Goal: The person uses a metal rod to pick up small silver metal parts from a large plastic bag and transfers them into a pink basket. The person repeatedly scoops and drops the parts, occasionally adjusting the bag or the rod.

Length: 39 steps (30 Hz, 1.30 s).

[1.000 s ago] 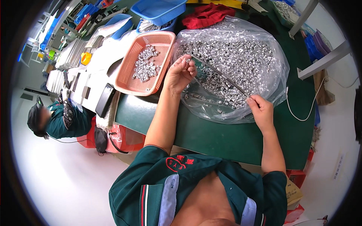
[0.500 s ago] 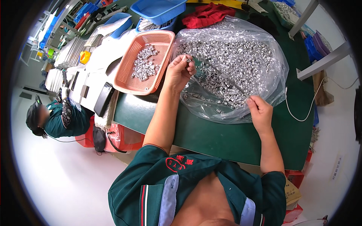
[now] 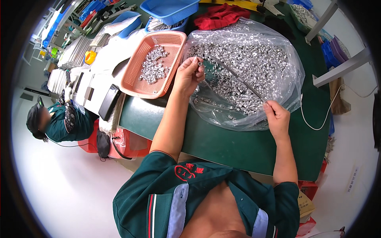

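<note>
My left hand (image 3: pixel 189 76) is closed, pinching a small silvery metal sleeve (image 3: pixel 200 64) between thumb and fingers, beside the basket's right rim. A long, thin dark rod (image 3: pixel 248 86), perhaps a file, is gripped at its near end by my right hand (image 3: pixel 278 119). The rod slants up and left over the bag, its far end close to the metal sleeve but apart from it. Beneath the rod lies an opened clear plastic bag (image 3: pixel 291 83) spread with a great many small metal sleeves (image 3: pixel 258 59). An orange-pink mesh basket (image 3: pixel 131 81) holds a smaller heap of similar pieces (image 3: pixel 152 67).
A green table (image 3: pixel 222 144) carries everything. Behind the bag lie a red cloth (image 3: pixel 222 16) and stacked blue baskets (image 3: pixel 170 10). A black case (image 3: pixel 109 102) sits left of the mesh basket. Grey metal legs (image 3: pixel 343 71) and a white cable (image 3: pixel 317 127) are at right; another person (image 3: pixel 69 123) works at left.
My right hand has shifted slightly right and down. The rod has swung, its far end now farther up and left. My left hand keeps its pinch on the sleeve.
</note>
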Motion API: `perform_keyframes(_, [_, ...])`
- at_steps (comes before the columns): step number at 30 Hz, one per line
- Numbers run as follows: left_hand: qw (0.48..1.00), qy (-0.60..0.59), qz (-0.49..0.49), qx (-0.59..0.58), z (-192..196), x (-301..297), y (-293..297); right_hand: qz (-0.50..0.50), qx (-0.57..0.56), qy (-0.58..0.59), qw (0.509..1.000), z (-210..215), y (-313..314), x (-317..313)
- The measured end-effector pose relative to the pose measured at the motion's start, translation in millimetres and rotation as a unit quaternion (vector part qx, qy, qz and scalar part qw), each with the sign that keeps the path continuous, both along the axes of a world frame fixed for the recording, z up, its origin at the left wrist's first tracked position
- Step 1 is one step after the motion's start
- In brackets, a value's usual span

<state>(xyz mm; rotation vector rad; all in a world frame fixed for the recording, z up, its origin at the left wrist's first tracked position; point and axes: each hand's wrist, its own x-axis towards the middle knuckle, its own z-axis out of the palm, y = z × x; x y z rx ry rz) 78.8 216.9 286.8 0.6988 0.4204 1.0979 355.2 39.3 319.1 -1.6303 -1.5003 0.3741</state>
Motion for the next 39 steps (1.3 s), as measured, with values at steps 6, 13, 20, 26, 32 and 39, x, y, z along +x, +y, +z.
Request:
perform_keyframes(6, [0.999,0.044,0.012,0.012,1,1,0,0.017,-0.005,-0.078,0.997,5,0,-4])
perform_keyframes(13, [0.986,0.148,0.066,0.049,6,2,-2,0.010,0.038,-0.142,0.989,8,-1,-2])
perform_keyframes(20, [0.990,0.112,0.070,0.050,20,2,-9,0.007,0.049,-0.127,0.991,11,-1,-2])
perform_keyframes(26, [0.975,0.195,-0.048,0.093,14,32,-29,0.024,0.034,-0.051,0.998,-4,-1,-10])
perform_keyframes(32, [0.790,0.535,0.103,0.280,20,28,-2,-0.011,-0.006,0.031,0.999,-5,0,-6])
perform_keyframes(39, [0.620,0.662,0.090,0.411,-7,33,9,0.000,0.010,0.044,0.999,-8,0,-6])
